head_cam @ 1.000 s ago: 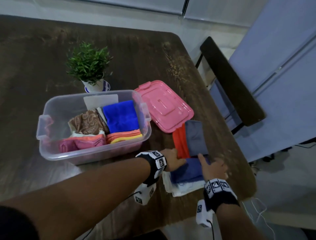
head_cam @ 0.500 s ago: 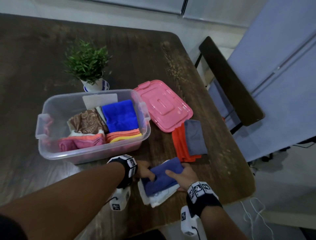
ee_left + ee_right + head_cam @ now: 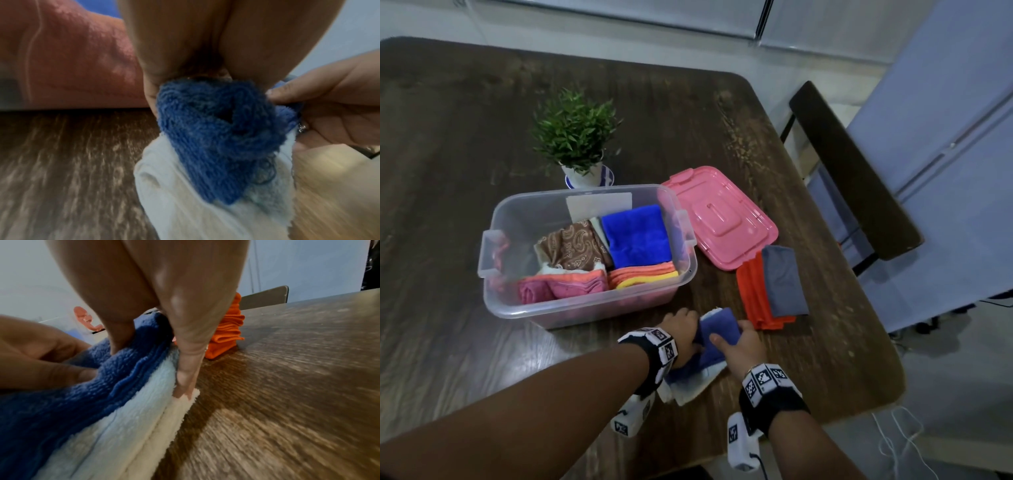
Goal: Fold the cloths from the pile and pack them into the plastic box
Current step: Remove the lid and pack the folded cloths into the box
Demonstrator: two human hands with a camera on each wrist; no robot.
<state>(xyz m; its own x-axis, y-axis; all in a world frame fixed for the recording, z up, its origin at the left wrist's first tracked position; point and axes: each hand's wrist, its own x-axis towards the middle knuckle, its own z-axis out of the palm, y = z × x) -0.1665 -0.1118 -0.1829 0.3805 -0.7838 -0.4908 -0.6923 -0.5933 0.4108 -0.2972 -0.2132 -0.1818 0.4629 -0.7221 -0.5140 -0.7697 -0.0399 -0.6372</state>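
A dark blue terry cloth [image 3: 717, 330] lies bunched on a white cloth [image 3: 693, 385] near the table's front edge, in front of the clear plastic box [image 3: 585, 301]. My left hand [image 3: 681, 327] grips the blue cloth's left end [image 3: 216, 123]. My right hand [image 3: 739, 342] pinches its right side, thumb on top [image 3: 121, 340], fingers down along the white cloth's edge [image 3: 185, 382]. The box holds folded blue, brown patterned, pink and orange-yellow cloths. An orange cloth [image 3: 755, 294] with a grey cloth [image 3: 784, 281] on it lies to the right.
The pink lid [image 3: 719, 226] lies right of the box, partly over the orange cloth. A small potted plant [image 3: 578, 140] stands behind the box. A dark chair back [image 3: 856, 171] is past the table's right edge. The table's front edge [image 3: 859, 407] is close to my wrists.
Both hands pulled the blue and white cloths left and toward me, away from the orange and grey cloths. The blue cloth is now gathered up between both hands.
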